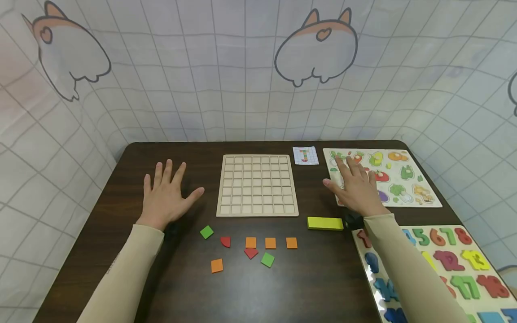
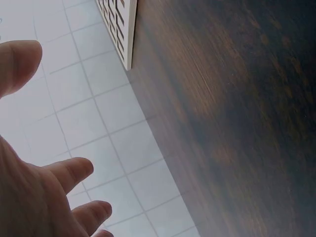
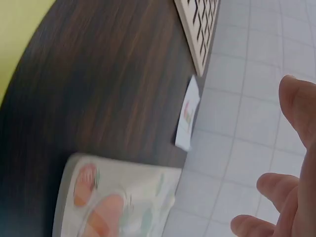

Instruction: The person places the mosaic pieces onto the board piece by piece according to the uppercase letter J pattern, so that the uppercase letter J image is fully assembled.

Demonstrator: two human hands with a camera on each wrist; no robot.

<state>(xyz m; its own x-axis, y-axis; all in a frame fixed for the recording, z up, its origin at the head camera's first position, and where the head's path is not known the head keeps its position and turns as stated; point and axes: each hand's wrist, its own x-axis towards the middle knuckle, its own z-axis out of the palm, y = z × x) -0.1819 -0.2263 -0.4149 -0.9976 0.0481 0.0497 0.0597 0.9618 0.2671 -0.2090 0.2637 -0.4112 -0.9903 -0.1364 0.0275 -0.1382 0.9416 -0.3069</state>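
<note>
My left hand (image 1: 163,197) is spread over the left part of the dark table, fingers apart and holding nothing. To its right lies a pale wooden grid board (image 1: 257,185) with rows of square recesses. My right hand (image 1: 357,186) hovers with spread fingers over the left part of the vegetable puzzle board (image 1: 408,179), and nothing is in its grasp. In front of the grid board lie loose orange squares (image 1: 270,243), green squares (image 1: 207,232) and red pieces (image 1: 251,253) with a rounded or pointed shape. A small card (image 1: 305,155) with a coloured T-like pattern lies behind the grid board's right corner.
A yellow-green block (image 1: 325,223) lies near the right wrist. A number puzzle board (image 1: 464,269) covers the right front of the table, partly under the right forearm. White tiled-pattern cloth (image 1: 242,89) hangs behind the table and along its sides.
</note>
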